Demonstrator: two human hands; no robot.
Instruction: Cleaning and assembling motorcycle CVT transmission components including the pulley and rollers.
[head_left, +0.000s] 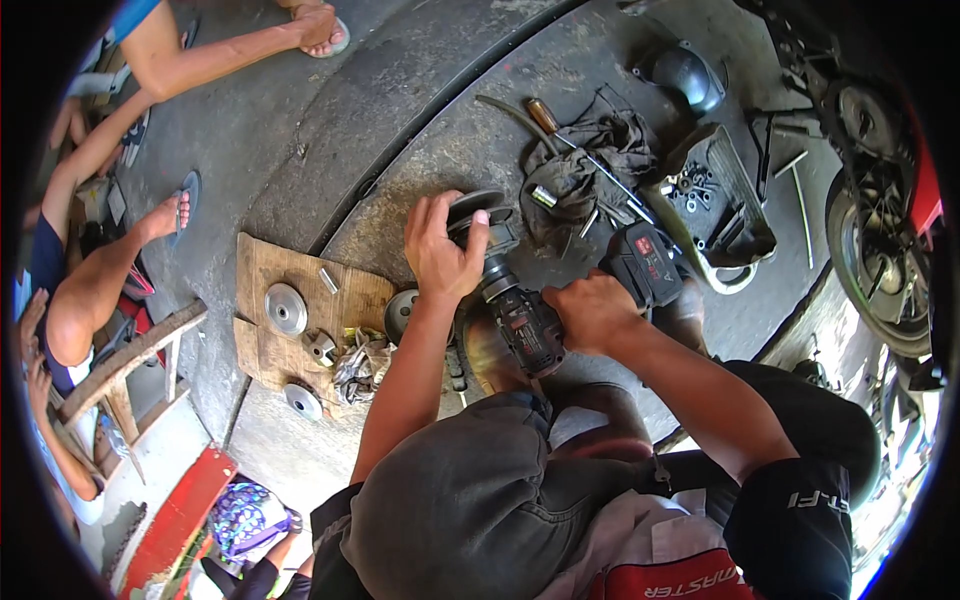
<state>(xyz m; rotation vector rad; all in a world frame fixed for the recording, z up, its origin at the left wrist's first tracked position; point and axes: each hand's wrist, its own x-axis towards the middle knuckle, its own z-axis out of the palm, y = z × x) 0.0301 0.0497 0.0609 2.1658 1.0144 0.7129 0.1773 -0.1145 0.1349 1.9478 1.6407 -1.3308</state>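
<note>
Dark round metal pulley-like part (478, 212), held on edge near the concrete floor (300, 130), sits just beyond the person's knees, about centre frame. The left hand (440, 255) covers it from above, fingers (432, 215) curled and clenched around its rim. A black and red cordless power driver (525, 320) meets the part from the near side; its long axis runs diagonally, from the grip by the person's lap up and leftward to the nose, which touches the part under the left hand. The right hand (592, 312) is clenched around the driver's handle, with the red and black battery block (645, 262) jutting out to the right of it. So the part lies ahead and to the left of the right hand, and the left hand is the nearer one, already on it.

Beyond the hands lie a crumpled grey rag (590, 160) with a screwdriver (575, 145) and small sockets on it, and a black plastic tray of bolts (715, 195). To the left, a brown wooden board (270, 275) carries shiny metal discs (286, 308) and another rag. At far right is part of a motorcycle wheel (880, 260). Other people sit along the left edge, their bare legs and sandalled feet showing.
</note>
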